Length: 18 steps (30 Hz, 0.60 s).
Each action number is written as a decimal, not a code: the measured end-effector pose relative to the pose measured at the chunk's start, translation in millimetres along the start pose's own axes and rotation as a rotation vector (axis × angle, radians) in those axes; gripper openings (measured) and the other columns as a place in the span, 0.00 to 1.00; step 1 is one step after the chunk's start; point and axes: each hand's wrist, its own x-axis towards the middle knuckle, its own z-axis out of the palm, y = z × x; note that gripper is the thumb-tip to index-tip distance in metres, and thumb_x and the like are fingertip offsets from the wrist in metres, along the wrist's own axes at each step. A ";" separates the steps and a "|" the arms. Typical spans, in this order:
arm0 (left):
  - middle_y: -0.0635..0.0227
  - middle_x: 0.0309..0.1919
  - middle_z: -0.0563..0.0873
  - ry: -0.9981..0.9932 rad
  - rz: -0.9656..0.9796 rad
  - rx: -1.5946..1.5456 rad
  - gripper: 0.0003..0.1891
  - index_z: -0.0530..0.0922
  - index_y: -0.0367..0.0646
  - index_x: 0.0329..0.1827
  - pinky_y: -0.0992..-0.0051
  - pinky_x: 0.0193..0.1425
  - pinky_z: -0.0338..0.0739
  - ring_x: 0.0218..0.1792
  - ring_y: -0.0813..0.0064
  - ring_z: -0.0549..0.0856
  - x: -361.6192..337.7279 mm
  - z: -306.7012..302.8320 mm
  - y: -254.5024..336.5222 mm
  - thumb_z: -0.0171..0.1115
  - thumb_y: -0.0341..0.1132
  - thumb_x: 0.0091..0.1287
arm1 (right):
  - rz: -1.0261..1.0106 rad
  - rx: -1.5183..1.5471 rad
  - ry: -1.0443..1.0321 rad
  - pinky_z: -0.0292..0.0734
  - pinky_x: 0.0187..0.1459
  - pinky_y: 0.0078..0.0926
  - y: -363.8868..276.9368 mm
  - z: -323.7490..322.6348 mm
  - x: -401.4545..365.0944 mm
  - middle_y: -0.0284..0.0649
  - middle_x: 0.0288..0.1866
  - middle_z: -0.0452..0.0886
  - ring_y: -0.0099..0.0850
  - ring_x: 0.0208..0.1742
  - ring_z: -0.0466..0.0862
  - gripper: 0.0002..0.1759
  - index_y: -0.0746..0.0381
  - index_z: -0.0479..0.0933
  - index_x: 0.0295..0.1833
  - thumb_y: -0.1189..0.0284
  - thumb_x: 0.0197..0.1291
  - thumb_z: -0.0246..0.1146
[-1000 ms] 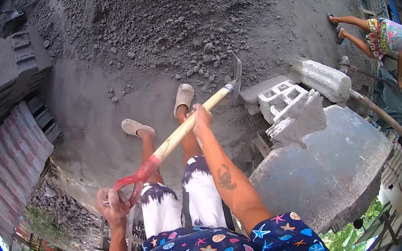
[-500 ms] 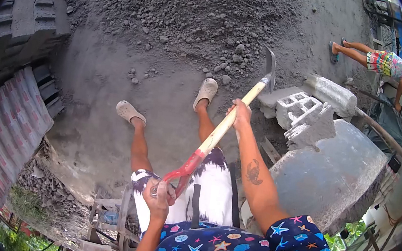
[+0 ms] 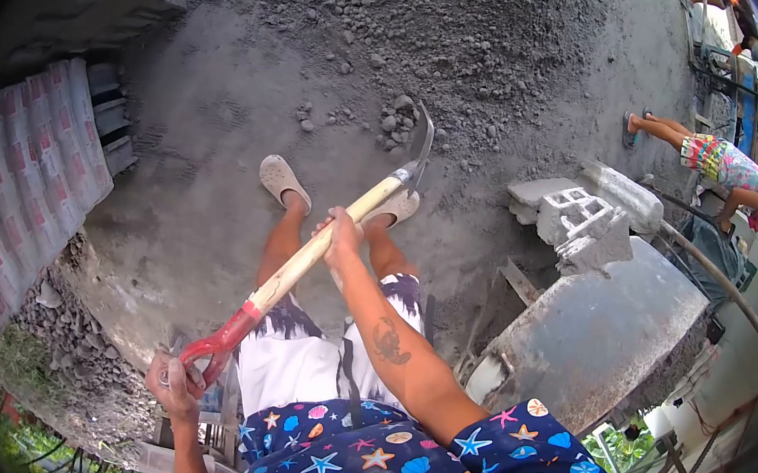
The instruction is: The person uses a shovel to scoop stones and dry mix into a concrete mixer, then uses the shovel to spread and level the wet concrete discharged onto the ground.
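Observation:
A shovel point(image 3: 300, 270) with a pale wooden shaft and a red D-shaped grip slants across the front of my body. My left hand point(image 3: 175, 384) is closed around the red grip at the lower left. Farther up, my right hand point(image 3: 339, 238) wraps the wooden shaft. The metal blade point(image 3: 423, 148) is turned nearly edge-on, above one of my clogs and close to a few loose stones point(image 3: 400, 119). Beyond it spreads a heap of grey sand and gravel point(image 3: 422, 26).
Broken concrete blocks point(image 3: 577, 217) and a large grey slab point(image 3: 598, 327) lie at right, beside a long pole point(image 3: 728, 290). Stacked printed sacks point(image 3: 23, 205) stand at left. Another person point(image 3: 732, 169) bends over a dark bag point(image 3: 723, 257) at upper right.
Both hands and the shovel have shifted left, and the blade has come lower in view. My feet now appear closer together. Another person has come into view at the top right.

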 end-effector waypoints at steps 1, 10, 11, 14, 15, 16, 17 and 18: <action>0.71 0.13 0.73 0.008 0.004 -0.003 0.20 0.68 0.43 0.28 0.81 0.17 0.64 0.12 0.84 0.69 0.6 -8.6 1.2 0.58 0.47 0.72 | 0.025 0.049 -0.008 0.75 0.23 0.38 10.9 4.0 -12.3 0.38 0.23 0.71 0.34 0.20 0.75 0.08 0.61 0.69 0.35 0.75 0.57 0.63; 0.74 0.16 0.77 -0.327 -0.164 -0.198 0.16 0.74 0.41 0.25 0.80 0.20 0.68 0.18 0.85 0.76 23.0 159.4 -46.1 0.64 0.39 0.70 | -0.290 0.037 0.125 0.80 0.32 0.35 -129.6 -126.9 69.1 0.38 0.28 0.75 0.32 0.27 0.78 0.12 0.58 0.66 0.46 0.67 0.67 0.62; 0.75 0.16 0.77 -0.406 -0.250 -0.212 0.17 0.75 0.40 0.27 0.79 0.21 0.69 0.18 0.85 0.76 23.9 194.2 -34.9 0.66 0.42 0.69 | -0.302 -0.016 0.139 0.81 0.32 0.38 -152.8 -137.3 79.2 0.40 0.30 0.75 0.35 0.27 0.79 0.15 0.58 0.64 0.50 0.64 0.69 0.61; 0.73 0.19 0.78 -0.535 -0.269 -0.206 0.22 0.77 0.39 0.29 0.76 0.26 0.71 0.21 0.82 0.75 23.0 275.7 -12.8 0.67 0.51 0.67 | -0.356 -0.176 0.137 0.82 0.30 0.44 -195.0 -146.3 87.2 0.44 0.34 0.75 0.39 0.27 0.81 0.17 0.55 0.62 0.59 0.60 0.74 0.55; 0.71 0.20 0.78 -0.544 -0.266 -0.191 0.23 0.78 0.38 0.29 0.75 0.28 0.72 0.23 0.82 0.76 24.4 285.9 -11.2 0.66 0.52 0.67 | -0.322 -0.212 0.140 0.82 0.32 0.45 -200.5 -140.7 87.2 0.44 0.34 0.76 0.41 0.28 0.82 0.20 0.57 0.61 0.60 0.58 0.73 0.55; 0.71 0.20 0.78 -0.527 -0.256 -0.193 0.23 0.78 0.38 0.29 0.75 0.28 0.72 0.23 0.82 0.76 27.9 278.7 -3.1 0.66 0.52 0.67 | -0.265 -0.225 0.120 0.83 0.33 0.45 -201.9 -136.1 92.0 0.44 0.34 0.76 0.41 0.29 0.82 0.21 0.58 0.61 0.60 0.57 0.73 0.56; 0.70 0.21 0.79 -0.477 -0.198 -0.110 0.23 0.78 0.38 0.30 0.75 0.30 0.72 0.24 0.81 0.76 29.6 267.6 14.6 0.66 0.53 0.67 | -0.209 -0.238 0.097 0.83 0.34 0.46 -199.8 -126.7 96.3 0.45 0.35 0.76 0.42 0.31 0.83 0.22 0.60 0.61 0.60 0.57 0.73 0.56; 0.70 0.22 0.79 -0.426 -0.137 -0.026 0.24 0.78 0.37 0.30 0.75 0.32 0.72 0.25 0.81 0.76 33.9 256.6 31.0 0.66 0.54 0.67 | -0.194 -0.173 0.102 0.84 0.36 0.46 -190.9 -114.3 101.3 0.46 0.35 0.76 0.42 0.32 0.84 0.24 0.61 0.61 0.60 0.56 0.72 0.57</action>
